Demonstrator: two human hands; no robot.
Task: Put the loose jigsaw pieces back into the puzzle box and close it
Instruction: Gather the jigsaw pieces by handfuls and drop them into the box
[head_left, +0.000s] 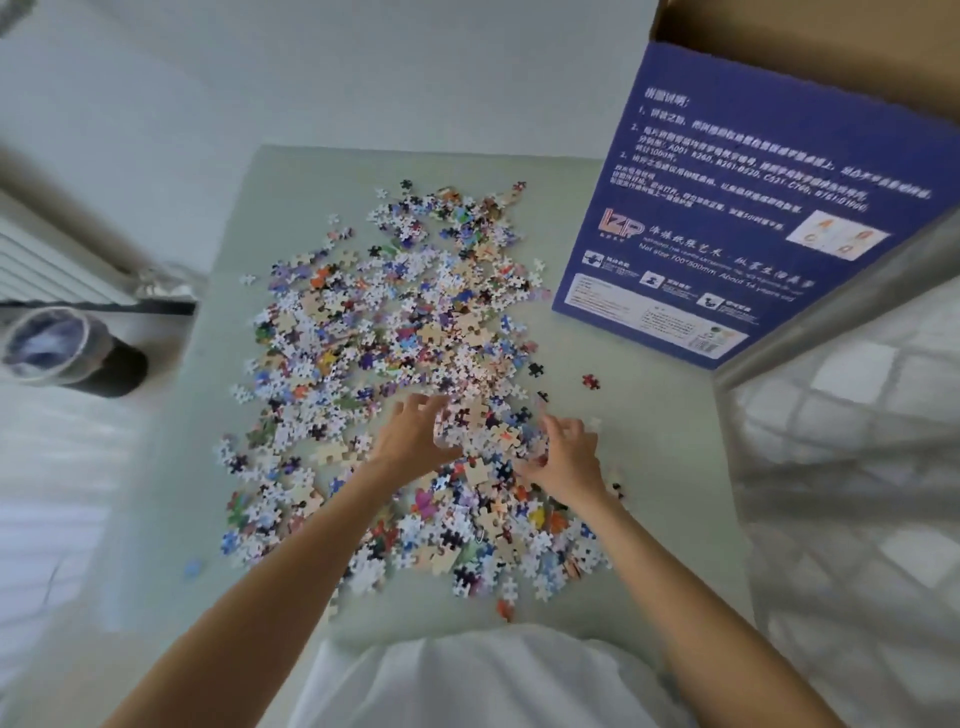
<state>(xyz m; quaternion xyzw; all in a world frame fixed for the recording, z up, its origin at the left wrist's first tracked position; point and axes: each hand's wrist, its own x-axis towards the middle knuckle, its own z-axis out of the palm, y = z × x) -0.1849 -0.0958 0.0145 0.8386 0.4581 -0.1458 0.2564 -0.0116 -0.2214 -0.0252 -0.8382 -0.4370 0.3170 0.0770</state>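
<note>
A wide scatter of loose jigsaw pieces (395, 332) covers the pale green table (649, 441). The blue puzzle box (737, 208) stands at the right rear, its printed side facing me and its brown cardboard inside showing at the top. My left hand (415, 434) and my right hand (566, 457) rest on the near middle of the pile. Both have their fingers curved inward, cupping a small heap of pieces (483, 426) between them. A few stray pieces (590, 382) lie apart to the right.
A black bin with a plastic liner (57, 345) stands on the floor to the left, beside a radiator. A metal rail and a white checked fabric surface (857, 467) fill the right side. The table's near edge meets my white shirt.
</note>
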